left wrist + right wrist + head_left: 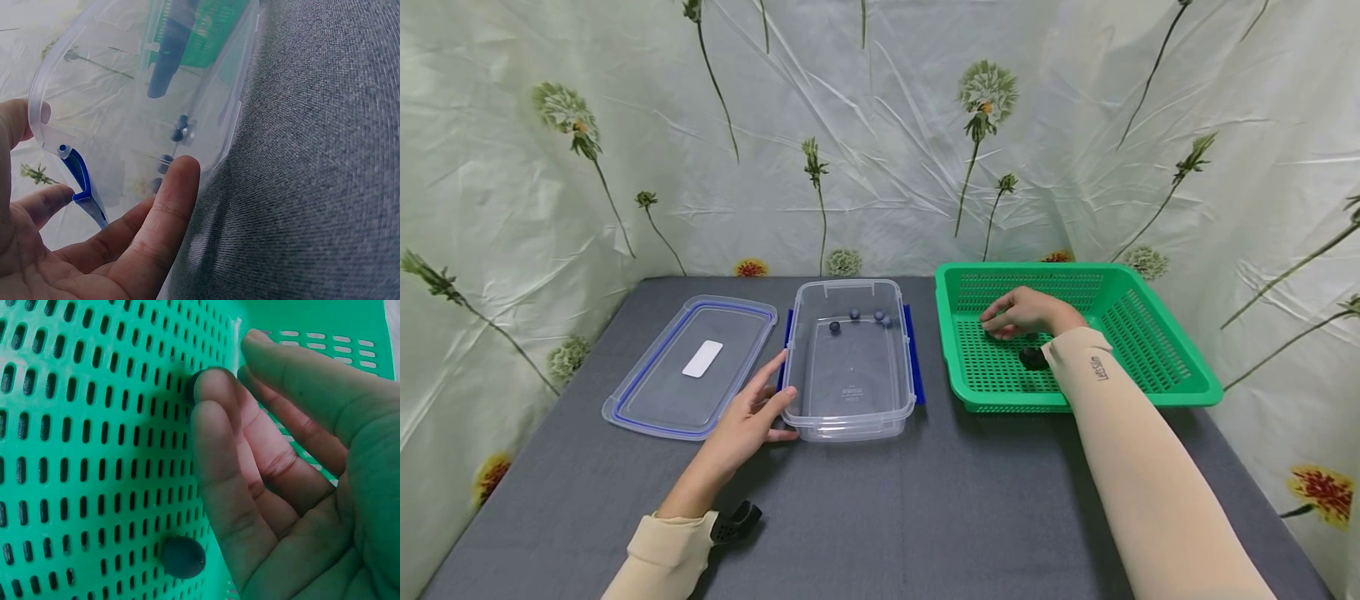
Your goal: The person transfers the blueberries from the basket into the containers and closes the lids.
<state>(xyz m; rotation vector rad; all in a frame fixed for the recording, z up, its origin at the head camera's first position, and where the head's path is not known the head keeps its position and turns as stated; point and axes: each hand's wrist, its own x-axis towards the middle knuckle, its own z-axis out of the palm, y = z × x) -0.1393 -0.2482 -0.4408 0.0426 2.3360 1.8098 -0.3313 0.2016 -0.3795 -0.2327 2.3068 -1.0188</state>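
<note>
Reaching low into the green perforated basket [1037,267] with the right hand [1030,312], pointed leftward over the floor's left part. Loosely bent at the fingers and partly spread, with a blueberry [192,387] right at the tips, mostly hidden behind them. Cannot tell whether pinched or only touched. Round, so with no long axis to line up with; mainly a matter, to judge from here, of meeting at the tips rather than of turning the wrist. Far nearer to the right hand than to the left.

Also on the basket floor, a second blueberry [184,557], apart from the fingertips and further back toward the wrist, so to the right.

Across the grey counter [865,517], left of the basket and apart from it, a clear container [850,375], lidless, with its long axis running near to far. Inside, toward the far end, four blueberries [854,315]. Steadied at its left side by the left hand [751,417], extended and spread at the fingers, touching the wall beside a blue latch [76,172]. Further left, lying flat, a clear lid [662,383].
</note>
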